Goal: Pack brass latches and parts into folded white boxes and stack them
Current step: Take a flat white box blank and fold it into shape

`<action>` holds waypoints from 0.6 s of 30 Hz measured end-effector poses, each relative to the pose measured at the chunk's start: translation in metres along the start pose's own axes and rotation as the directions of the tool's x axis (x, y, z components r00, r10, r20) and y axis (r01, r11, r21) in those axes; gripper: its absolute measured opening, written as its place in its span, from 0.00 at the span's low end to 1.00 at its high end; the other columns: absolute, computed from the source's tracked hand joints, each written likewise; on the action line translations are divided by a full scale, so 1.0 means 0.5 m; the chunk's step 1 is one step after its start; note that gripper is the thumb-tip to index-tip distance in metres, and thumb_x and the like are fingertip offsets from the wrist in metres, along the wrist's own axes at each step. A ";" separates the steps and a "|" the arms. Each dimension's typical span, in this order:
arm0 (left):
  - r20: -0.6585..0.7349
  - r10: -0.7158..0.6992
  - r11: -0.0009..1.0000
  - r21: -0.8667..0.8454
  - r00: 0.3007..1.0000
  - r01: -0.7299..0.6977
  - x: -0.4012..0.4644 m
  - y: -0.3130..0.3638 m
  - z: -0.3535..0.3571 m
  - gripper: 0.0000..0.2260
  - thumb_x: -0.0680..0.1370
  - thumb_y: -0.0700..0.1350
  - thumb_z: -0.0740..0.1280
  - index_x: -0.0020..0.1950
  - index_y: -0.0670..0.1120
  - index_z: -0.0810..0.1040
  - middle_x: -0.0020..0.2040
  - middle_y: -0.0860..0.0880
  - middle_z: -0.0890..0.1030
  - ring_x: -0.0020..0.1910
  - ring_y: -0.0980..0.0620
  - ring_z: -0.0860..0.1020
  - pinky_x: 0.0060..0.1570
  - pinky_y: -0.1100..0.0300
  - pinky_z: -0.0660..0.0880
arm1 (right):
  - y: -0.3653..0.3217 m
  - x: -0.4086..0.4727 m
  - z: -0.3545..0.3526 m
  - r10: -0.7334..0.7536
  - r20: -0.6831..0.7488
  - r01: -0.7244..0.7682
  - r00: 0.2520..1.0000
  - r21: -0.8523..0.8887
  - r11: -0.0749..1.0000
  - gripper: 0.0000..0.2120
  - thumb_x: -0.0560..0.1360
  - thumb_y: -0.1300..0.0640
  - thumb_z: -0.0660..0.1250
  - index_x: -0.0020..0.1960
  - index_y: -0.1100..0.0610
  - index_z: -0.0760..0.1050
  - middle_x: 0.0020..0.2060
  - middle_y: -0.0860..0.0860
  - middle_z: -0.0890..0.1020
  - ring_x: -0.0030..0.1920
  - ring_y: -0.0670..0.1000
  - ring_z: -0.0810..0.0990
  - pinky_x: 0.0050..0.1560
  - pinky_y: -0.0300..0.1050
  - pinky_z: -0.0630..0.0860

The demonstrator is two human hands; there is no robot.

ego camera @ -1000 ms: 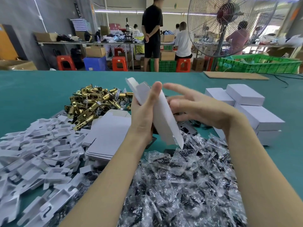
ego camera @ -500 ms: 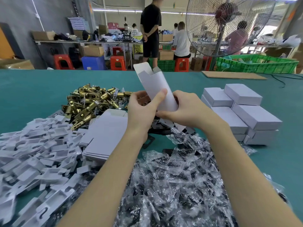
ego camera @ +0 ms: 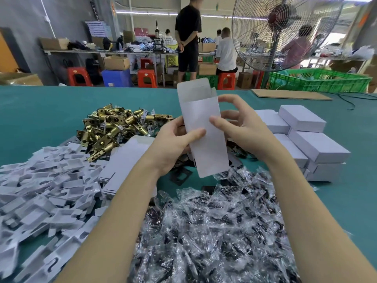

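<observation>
a plain white carton (ego camera: 204,131), unprinted and matt, stands almost upright at the centre of the frame, above the green table (ego camera: 40,111). it is part opened into a tube: the top flap sticks up, a smaller side flap shows beside it at the upper right, and the lower end is an open, straight-cut edge. the left hand (ego camera: 173,146) grips it from the left, thumb laid across the front face about halfway down, the other fingers behind it. the right hand (ego camera: 244,129) pinches the right edge, thumb on the front face, and its curled fingers reach towards the top opening.

left of centre lies a heap of brass latches (ego camera: 114,127). just below it sits a stack of flat white box blanks (ego camera: 126,160). white card inserts (ego camera: 40,190) fill the lower left. clear bags of dark parts (ego camera: 214,231) are heaped at the lower centre, and dark strike plates (ego camera: 181,176) lie under the carton. closed white boxes (ego camera: 306,139) are stacked at the right.

no brand, label or readable writing shows on the carton or the closed boxes.
</observation>
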State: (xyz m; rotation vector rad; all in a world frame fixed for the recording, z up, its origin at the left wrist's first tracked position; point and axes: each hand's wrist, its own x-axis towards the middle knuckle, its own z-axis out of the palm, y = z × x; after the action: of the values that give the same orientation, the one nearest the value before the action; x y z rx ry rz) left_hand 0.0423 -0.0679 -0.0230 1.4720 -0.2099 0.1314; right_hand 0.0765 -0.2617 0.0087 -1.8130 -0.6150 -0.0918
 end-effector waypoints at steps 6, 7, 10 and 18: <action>0.146 -0.041 0.998 -0.037 0.988 0.047 -0.009 0.007 -0.011 0.15 0.81 0.36 0.66 0.67 0.44 0.76 0.60 0.45 0.84 0.59 0.48 0.83 0.55 0.54 0.82 | 0.001 -0.008 0.004 -0.164 -0.064 0.172 0.984 0.138 0.975 0.19 0.77 0.55 0.73 0.66 0.47 0.73 0.52 0.52 0.86 0.51 0.58 0.87 0.52 0.62 0.84; 0.152 -0.044 0.998 -0.034 0.987 0.049 -0.009 0.007 -0.011 0.15 0.81 0.36 0.67 0.67 0.44 0.76 0.61 0.45 0.84 0.60 0.47 0.82 0.56 0.54 0.81 | 0.003 -0.007 0.004 -0.171 -0.068 0.179 0.983 0.134 0.975 0.19 0.77 0.55 0.73 0.66 0.47 0.73 0.52 0.52 0.86 0.50 0.60 0.86 0.51 0.63 0.83; 0.101 -0.011 0.997 0.073 0.995 0.004 -0.011 0.009 -0.009 0.17 0.79 0.38 0.71 0.67 0.47 0.77 0.60 0.47 0.84 0.60 0.50 0.82 0.57 0.54 0.81 | 0.005 -0.006 0.001 -0.183 -0.042 0.187 0.982 0.153 0.970 0.18 0.79 0.58 0.72 0.66 0.47 0.74 0.51 0.53 0.86 0.50 0.63 0.86 0.48 0.59 0.84; -0.142 0.237 0.968 0.120 0.961 -0.221 -0.001 0.012 -0.010 0.18 0.79 0.41 0.72 0.65 0.54 0.71 0.55 0.47 0.85 0.54 0.50 0.84 0.56 0.46 0.82 | 0.008 -0.010 -0.007 -0.148 -0.029 0.151 0.989 0.214 0.965 0.12 0.79 0.61 0.71 0.61 0.50 0.78 0.49 0.50 0.86 0.49 0.53 0.87 0.43 0.47 0.83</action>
State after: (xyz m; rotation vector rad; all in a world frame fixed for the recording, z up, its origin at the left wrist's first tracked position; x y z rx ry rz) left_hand 0.0409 -0.0625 -0.0178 1.5291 -0.2493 0.4492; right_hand 0.0750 -0.2672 0.0046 -1.5545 -0.7246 -0.1334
